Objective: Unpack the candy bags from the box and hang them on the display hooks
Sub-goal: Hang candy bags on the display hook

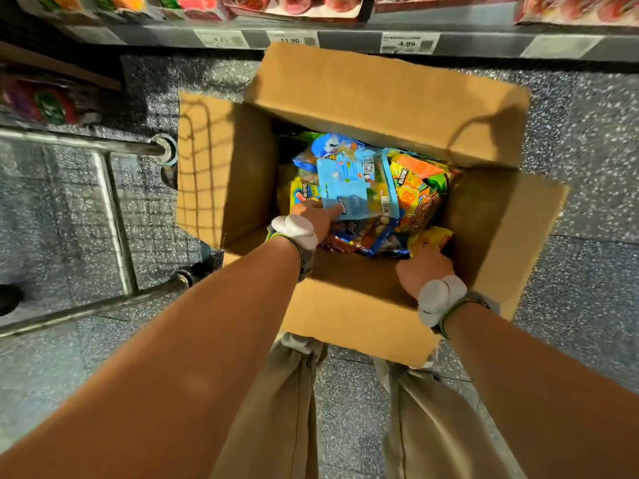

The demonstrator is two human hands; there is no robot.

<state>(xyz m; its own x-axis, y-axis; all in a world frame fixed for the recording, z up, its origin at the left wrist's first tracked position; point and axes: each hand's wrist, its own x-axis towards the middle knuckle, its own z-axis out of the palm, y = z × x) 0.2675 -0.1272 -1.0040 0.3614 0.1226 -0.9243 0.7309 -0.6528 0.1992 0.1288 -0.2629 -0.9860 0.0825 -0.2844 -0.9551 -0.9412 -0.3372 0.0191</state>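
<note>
Inside the open cardboard box (383,98) on the shop floor: candy bags being picked out.

The candy bags lie piled in the box, a light-blue bag (359,186) uppermost. The left hand (316,216) pinches this bag at its near corner; the right hand (423,269) grips a yellow bag (430,238) at the near right of the pile. Step in hand, as judged: removal from the box; no bag is yet clear of it. The next move calls for lifting each bag free without dragging its neighbours, then finding its hang hole. No display hooks are in view. A shelf edge with price labels (409,43) runs beyond the box, a metal cart frame (114,202) to the left.
</note>
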